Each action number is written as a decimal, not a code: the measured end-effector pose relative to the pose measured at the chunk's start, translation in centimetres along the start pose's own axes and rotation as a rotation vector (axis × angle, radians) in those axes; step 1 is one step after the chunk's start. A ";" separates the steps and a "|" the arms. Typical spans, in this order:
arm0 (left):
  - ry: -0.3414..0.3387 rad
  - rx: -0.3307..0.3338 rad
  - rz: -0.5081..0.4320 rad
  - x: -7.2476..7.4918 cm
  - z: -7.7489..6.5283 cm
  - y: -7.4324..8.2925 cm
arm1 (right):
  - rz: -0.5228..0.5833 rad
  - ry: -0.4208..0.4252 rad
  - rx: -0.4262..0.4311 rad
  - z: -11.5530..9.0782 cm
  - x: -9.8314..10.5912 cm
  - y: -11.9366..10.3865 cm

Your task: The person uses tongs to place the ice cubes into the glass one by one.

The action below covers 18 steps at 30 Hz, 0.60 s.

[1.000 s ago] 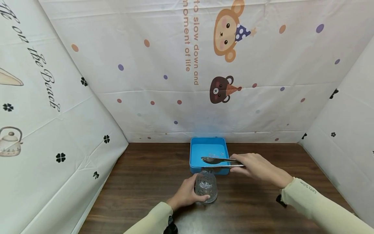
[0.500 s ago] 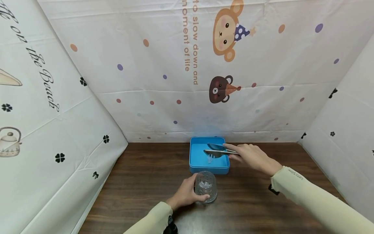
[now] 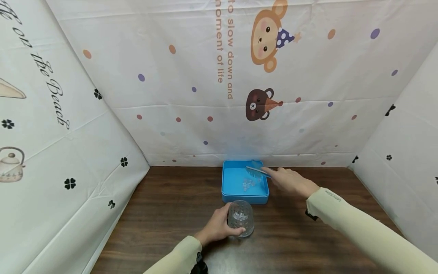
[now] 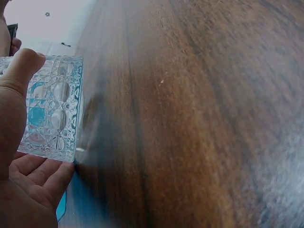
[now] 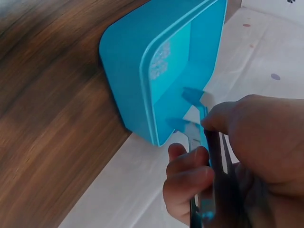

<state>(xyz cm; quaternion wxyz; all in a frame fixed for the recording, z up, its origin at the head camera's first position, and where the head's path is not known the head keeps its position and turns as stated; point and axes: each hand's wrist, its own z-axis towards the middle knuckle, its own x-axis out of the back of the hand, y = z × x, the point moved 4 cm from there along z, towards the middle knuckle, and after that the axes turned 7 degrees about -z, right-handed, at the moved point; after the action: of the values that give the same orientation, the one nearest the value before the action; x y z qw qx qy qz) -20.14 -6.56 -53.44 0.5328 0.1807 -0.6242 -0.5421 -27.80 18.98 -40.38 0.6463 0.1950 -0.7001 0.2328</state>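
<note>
My left hand (image 3: 219, 225) holds a clear, faceted glass (image 3: 241, 222) upright on the table. Thumb and fingers lie on either side of its patterned wall (image 4: 57, 109), and small clear pieces show inside. Beyond the glass stands a shallow blue box (image 3: 245, 199) with several small clear pieces (image 3: 248, 184) on its floor. My right hand (image 3: 290, 182) reaches over the box's right side, gripping metal serving tongs (image 3: 257, 171). One tong end has fork tines. In the right wrist view both tong ends (image 5: 194, 97) are inside the box, apart, with nothing visible between them.
The dark wooden table (image 3: 178, 198) ends at a white printed cloth backdrop (image 3: 178, 140), and the box stands close against it. White cloth sides (image 3: 99, 160) rise at left and right.
My right hand has moved the tongs from above the glass back into the blue box. The tongs have turned, and clear pieces in the box show more plainly. The left hand and glass stay put.
</note>
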 end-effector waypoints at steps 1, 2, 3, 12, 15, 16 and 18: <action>-0.001 0.002 0.001 0.0 0.0 0.0 | 0.009 -0.008 0.000 0.1 0.1 -0.1; -0.001 0.003 0.001 0.0 0.0 0.0 | 0.018 -0.008 0.007 0.2 0.2 -0.3; -0.002 0.002 0.002 0.0 0.0 0.0 | 0.023 -0.011 0.011 0.3 0.2 -0.4; 0.002 0.009 0.013 0.0 0.0 0.2 | 0.077 -0.064 0.001 1.5 -0.7 -1.0; 0.005 0.007 0.018 0.0 0.0 0.2 | 0.076 -0.082 -0.013 1.8 -1.0 -1.2; 0.005 0.006 0.018 0.0 0.0 0.2 | 0.072 -0.088 -0.018 1.9 -1.1 -1.3; 0.005 0.001 0.017 0.1 -0.1 0.3 | 0.085 -0.103 -0.039 2.0 -1.2 -1.3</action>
<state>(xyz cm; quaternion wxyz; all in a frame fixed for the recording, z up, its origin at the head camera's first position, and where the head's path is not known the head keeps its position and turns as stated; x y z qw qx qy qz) -20.02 -6.56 -53.19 0.5388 0.1772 -0.6247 -0.5367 -28.56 16.72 -41.62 0.6026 0.1640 -0.7444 0.2362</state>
